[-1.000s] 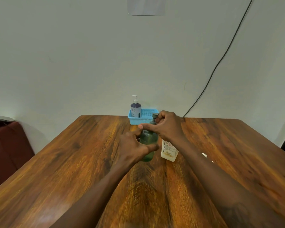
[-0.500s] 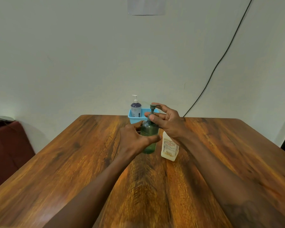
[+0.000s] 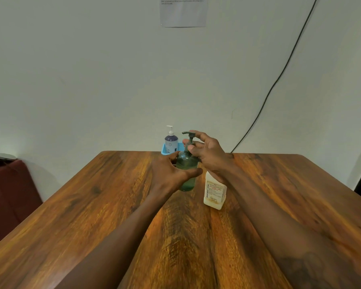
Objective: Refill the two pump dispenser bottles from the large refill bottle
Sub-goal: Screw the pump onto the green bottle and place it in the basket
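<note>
- Left hand (image 3: 167, 175) is wrapped round the green pump bottle (image 3: 188, 182), centre frame.
- Right hand (image 3: 208, 155) is pinched on the pump head (image 3: 189, 134) directly above; the bottle is held upright.

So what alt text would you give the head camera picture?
A person's left hand grips a green pump bottle on a wooden table while the right hand pinches its pump neck. A white refill bottle stands beside it; a purple pump bottle sits in a blue basket behind.
</note>
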The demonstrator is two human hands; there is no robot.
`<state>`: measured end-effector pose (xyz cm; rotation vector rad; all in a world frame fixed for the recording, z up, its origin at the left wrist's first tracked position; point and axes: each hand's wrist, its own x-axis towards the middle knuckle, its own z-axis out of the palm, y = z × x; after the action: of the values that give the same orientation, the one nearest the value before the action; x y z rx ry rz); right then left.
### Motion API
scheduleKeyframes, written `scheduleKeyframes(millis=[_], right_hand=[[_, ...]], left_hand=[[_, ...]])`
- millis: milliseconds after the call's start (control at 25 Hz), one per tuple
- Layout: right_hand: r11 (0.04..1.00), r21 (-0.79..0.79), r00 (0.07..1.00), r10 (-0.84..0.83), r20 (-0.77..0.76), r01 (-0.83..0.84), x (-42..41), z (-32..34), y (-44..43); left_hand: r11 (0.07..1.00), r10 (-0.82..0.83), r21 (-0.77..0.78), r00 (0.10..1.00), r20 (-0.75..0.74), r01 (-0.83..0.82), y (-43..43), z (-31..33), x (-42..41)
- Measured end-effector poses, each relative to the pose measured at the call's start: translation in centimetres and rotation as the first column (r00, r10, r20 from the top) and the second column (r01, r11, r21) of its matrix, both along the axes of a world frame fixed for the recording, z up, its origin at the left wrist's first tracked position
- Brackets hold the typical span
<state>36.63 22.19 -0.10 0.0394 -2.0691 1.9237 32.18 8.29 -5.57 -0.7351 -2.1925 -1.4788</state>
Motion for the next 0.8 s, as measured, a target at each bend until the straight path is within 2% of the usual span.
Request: scheduleKeyframes(millis=[40, 80, 160, 240, 320, 400, 480, 600, 800], right_hand=[[1.000, 0.003, 1.000, -0.022, -0.023, 0.022, 0.0, 0.0, 0.3], [0.993, 0.047, 0.993, -0.110, -0.050, 0.112, -0.1, 0.0, 0.5], [0.915, 0.168, 0.929, -0.356, -0.097, 0.368, -0.5, 0.0, 0.4], [0.845, 0.248, 0.880, -0.459, -0.122, 0.475, -1.1, 0.1, -0.1], [0.869, 0.290, 0.916, -0.379, -0.129, 0.401, -1.8, 0.4, -0.2], [0.946, 0.241, 0.975, -0.202, -0.088, 0.218, -2.5, 1.0, 0.4], [0.969, 0.225, 0.994, -0.089, -0.061, 0.100, -3.3, 1.4, 1.4], [0.899, 0.350, 0.963, -0.222, -0.156, 0.264, -5.2, 1.7, 2.6], [0.756, 0.439, 0.870, -0.368, -0.328, 0.485, -9.2, 2.5, 3.2]], left_hand=[[1.000, 0.005, -0.004, 1.000, -0.006, -0.005, 0.1, 0.2, -0.3], [1.000, 0.004, -0.012, 1.000, -0.014, -0.004, 0.2, 0.4, -0.5], [1.000, -0.001, -0.029, 1.000, -0.025, 0.001, 0.6, 0.6, -0.7], [0.999, 0.014, -0.028, 1.000, -0.018, -0.015, 1.3, 0.6, -1.3], [1.000, 0.024, 0.001, 1.000, -0.005, -0.024, 1.7, 0.6, -2.2], [1.000, 0.030, 0.011, 1.000, -0.009, -0.030, 1.9, 0.6, -3.4], [0.999, 0.034, 0.003, 0.999, -0.008, -0.034, 2.0, 0.6, -4.6], [0.999, 0.032, -0.032, 0.999, -0.011, -0.033, 2.8, 0.6, -5.9], [0.990, 0.128, 0.054, 0.992, -0.014, -0.128, 6.4, 1.0, -8.3]])
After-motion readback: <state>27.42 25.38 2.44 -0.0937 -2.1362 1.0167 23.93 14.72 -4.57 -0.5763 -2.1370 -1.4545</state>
